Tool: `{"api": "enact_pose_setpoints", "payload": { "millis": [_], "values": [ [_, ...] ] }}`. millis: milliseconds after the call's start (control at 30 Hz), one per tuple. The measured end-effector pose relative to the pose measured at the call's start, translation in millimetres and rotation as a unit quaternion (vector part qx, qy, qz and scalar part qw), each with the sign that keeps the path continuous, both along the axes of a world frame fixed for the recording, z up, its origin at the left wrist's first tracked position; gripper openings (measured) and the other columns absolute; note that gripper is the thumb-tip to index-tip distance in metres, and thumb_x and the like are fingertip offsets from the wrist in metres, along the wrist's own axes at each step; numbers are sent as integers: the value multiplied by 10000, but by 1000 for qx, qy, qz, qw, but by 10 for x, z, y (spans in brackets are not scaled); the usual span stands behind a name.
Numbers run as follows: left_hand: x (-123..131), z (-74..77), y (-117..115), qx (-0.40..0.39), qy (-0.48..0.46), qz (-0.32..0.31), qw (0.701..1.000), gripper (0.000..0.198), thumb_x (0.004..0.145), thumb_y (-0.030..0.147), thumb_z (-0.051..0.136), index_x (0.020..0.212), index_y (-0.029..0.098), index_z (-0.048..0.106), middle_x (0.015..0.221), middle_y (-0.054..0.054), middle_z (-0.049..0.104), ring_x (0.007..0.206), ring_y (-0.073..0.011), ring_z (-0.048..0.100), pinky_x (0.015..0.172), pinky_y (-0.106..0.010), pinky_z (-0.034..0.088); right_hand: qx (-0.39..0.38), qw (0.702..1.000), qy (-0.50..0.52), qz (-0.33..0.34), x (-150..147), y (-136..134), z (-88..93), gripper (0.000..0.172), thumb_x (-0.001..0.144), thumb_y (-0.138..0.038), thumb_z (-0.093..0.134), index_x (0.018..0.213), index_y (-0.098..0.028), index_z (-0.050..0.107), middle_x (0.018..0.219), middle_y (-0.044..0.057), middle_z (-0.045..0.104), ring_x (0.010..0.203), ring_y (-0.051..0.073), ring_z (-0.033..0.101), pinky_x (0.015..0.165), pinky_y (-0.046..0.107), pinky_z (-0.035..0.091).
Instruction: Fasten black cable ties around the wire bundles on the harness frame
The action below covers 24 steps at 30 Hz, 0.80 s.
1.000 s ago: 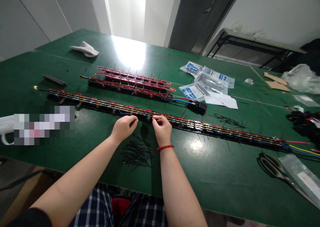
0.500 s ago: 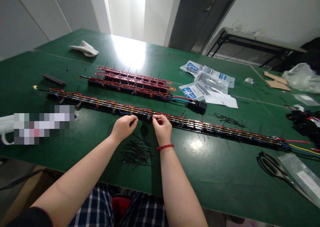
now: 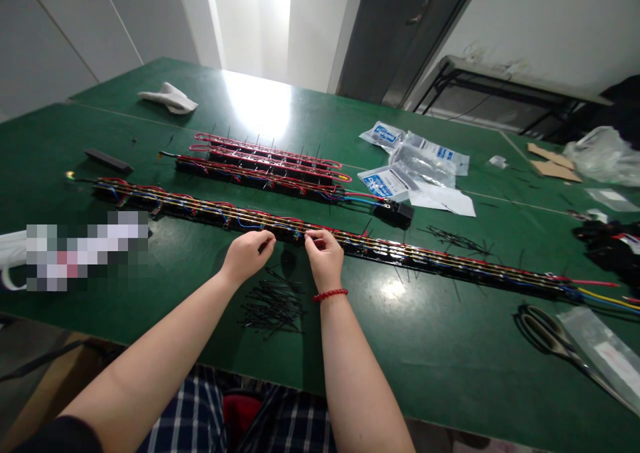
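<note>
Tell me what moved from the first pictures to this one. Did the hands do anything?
Nothing clearly moved. The left hand and the right hand stay at the same spot on the long wire bundle, and neither lets go or grabs anything new. The black cable ties and the scissors stay where they were.
</note>
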State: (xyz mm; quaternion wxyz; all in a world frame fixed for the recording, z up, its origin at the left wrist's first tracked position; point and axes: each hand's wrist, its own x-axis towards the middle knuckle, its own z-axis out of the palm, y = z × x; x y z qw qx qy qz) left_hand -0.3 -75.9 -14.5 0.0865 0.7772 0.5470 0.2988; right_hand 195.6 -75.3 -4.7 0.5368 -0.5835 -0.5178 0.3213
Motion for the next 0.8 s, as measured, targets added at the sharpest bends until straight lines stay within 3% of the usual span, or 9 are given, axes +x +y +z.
{"api": "enact_pose_setpoints", "payload": {
  "millis": [800],
  "values": [
    [0, -11, 0, 3, 4, 2, 1000, 195, 940, 304, 497, 903, 210, 663, 822, -27, 718, 738, -162, 641, 682, -271, 453, -10, 1000, 14, 1, 5, 9, 1, 193, 782, -375, 644, 830, -200, 709, 796, 20, 727, 659, 150, 649, 657, 277, 519]
  ]
}}
